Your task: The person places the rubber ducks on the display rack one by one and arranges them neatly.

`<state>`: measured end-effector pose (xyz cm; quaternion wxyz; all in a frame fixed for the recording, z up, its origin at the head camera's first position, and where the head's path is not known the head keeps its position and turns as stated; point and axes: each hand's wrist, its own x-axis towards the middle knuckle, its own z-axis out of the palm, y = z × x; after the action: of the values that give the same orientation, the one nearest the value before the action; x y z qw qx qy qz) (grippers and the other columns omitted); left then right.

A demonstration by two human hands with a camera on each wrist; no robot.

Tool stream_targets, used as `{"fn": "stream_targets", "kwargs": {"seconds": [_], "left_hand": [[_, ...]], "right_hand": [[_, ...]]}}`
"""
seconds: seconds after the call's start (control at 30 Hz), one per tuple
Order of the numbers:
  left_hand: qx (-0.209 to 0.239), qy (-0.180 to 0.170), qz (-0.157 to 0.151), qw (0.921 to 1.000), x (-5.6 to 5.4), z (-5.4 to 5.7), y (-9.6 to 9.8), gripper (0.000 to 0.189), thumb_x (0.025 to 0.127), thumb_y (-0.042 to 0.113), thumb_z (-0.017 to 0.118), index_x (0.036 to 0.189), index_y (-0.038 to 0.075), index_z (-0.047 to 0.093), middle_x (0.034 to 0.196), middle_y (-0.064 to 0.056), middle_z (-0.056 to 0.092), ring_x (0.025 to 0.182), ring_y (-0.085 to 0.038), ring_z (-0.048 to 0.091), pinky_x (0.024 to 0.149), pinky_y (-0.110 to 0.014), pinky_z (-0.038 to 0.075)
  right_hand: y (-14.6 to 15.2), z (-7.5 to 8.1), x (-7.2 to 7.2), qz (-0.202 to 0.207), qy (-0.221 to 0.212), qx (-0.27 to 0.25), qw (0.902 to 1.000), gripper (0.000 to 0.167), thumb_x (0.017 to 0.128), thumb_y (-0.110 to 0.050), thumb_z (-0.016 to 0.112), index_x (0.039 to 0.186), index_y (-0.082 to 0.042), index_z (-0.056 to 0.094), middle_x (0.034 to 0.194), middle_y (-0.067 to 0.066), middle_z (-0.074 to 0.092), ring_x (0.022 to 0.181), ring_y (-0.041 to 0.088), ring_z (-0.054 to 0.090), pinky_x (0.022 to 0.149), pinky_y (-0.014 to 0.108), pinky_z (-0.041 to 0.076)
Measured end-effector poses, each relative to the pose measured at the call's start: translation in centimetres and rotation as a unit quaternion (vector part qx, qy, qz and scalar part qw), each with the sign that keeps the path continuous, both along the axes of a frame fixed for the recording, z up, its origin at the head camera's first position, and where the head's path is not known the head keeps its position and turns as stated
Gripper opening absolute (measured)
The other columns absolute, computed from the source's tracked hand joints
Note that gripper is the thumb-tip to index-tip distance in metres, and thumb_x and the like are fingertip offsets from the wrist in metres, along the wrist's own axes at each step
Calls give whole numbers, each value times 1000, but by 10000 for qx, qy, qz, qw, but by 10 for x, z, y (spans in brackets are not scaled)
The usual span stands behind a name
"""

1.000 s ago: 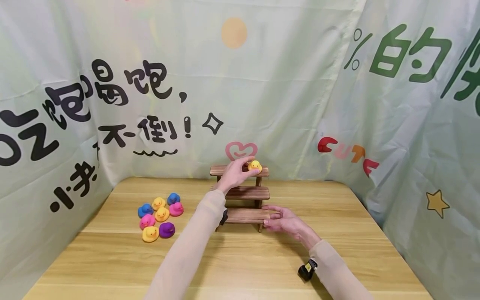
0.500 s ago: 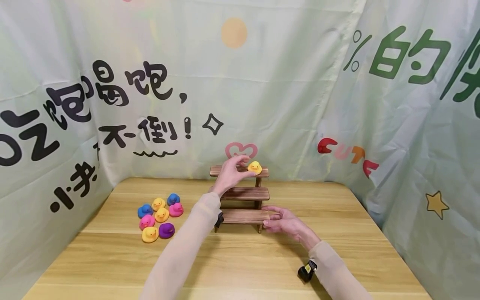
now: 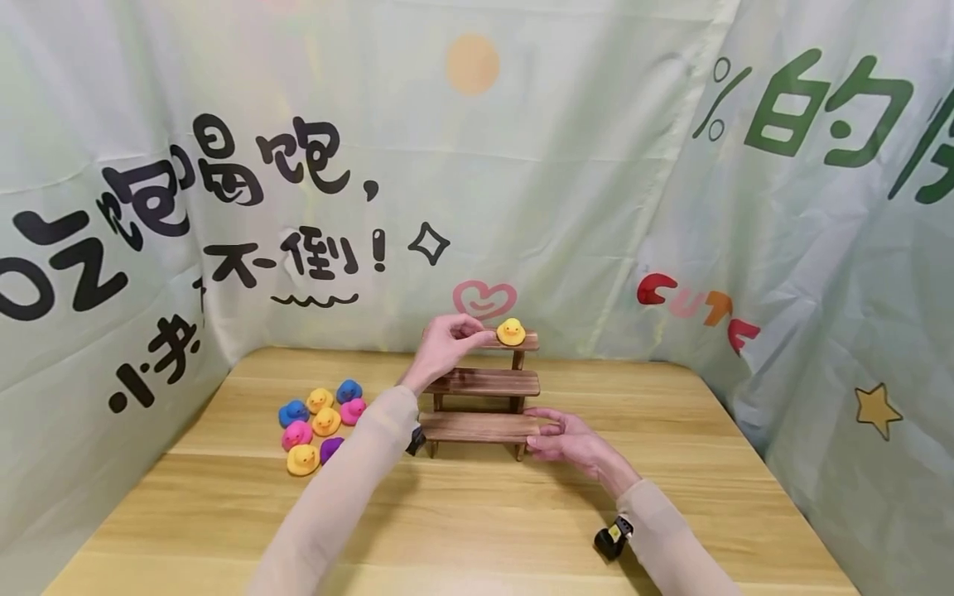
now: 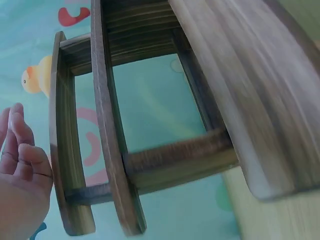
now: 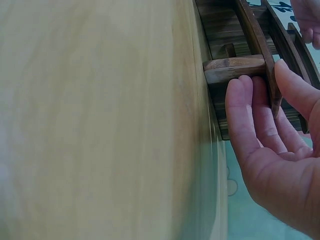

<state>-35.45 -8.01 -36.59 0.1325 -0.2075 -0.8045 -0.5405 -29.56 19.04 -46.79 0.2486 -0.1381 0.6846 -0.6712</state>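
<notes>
A yellow rubber duck (image 3: 511,332) sits at the right end of the top tier of a three-tier wooden shelf stand (image 3: 484,382). Just left of the duck, my left hand (image 3: 447,343) hovers by the top tier with nothing in it, its fingers loosely bent. The left wrist view shows this hand (image 4: 25,175) apart from the duck (image 4: 44,75), beside the stand's boards (image 4: 180,160). My right hand (image 3: 570,440) holds the right end of the bottom tier. In the right wrist view, its thumb lies on one side of the board (image 5: 257,37) and its fingers reach underneath.
Several rubber ducks, blue, pink, purple and yellow (image 3: 325,422), stand grouped on the wooden table (image 3: 477,513) to the left. My left sleeve partly covers the purple duck (image 3: 331,449). A printed cloth (image 3: 581,207) hangs behind the table and along both sides.
My left hand has let go of the yellow duck and drawn away to the left; the duck stays on the top tier. My right hand keeps its hold. The head view has shifted slightly.
</notes>
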Motion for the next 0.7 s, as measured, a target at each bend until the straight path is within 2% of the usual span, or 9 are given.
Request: {"fn": "stream_targets", "kwargs": {"seconds": [0.1, 0.27, 0.47, 0.57, 0.7], "left_hand": [[16, 72, 165, 9998, 4, 0, -6, 19, 86, 38, 75, 88, 19, 75, 76, 1, 69, 71, -21, 61, 62, -29, 48], [-49, 240, 282, 9993, 12, -3, -16, 24, 91, 35, 70, 87, 12, 76, 66, 1, 66, 58, -14, 51, 54, -26, 41], [48, 30, 452, 9990, 25, -4, -31, 25, 92, 35, 69, 84, 12, 75, 61, 0, 63, 53, -14, 48, 52, -25, 40], [58, -140, 264, 9995, 31, -2, -41, 25, 93, 34, 67, 85, 11, 74, 64, -4, 64, 54, -14, 48, 52, -25, 39], [-184, -507, -202, 9983, 37, -2, -56, 23, 95, 31, 66, 88, 11, 73, 71, -8, 65, 58, -15, 50, 54, -26, 42]], "right_hand": [[0, 1, 1, 43, 10, -46, 10000, 67, 93, -1, 63, 150, 4, 28, 99, 6, 63, 95, 21, 69, 95, 46, 53], [0, 1, 0, 42, 15, -41, 10000, 67, 93, -1, 63, 150, 3, 28, 99, 6, 62, 95, 21, 69, 95, 46, 53], [0, 0, -1, 34, -11, -53, 10000, 67, 92, -2, 64, 150, 2, 30, 98, 5, 63, 95, 21, 69, 94, 45, 54], [0, -1, -1, 34, -22, -37, 10000, 67, 92, -1, 64, 150, 2, 30, 97, 4, 63, 95, 20, 68, 94, 44, 54], [-1, -1, -2, 8, -68, -24, 10000, 67, 93, -1, 63, 150, 1, 30, 94, 3, 62, 93, 19, 68, 92, 42, 55]]}}
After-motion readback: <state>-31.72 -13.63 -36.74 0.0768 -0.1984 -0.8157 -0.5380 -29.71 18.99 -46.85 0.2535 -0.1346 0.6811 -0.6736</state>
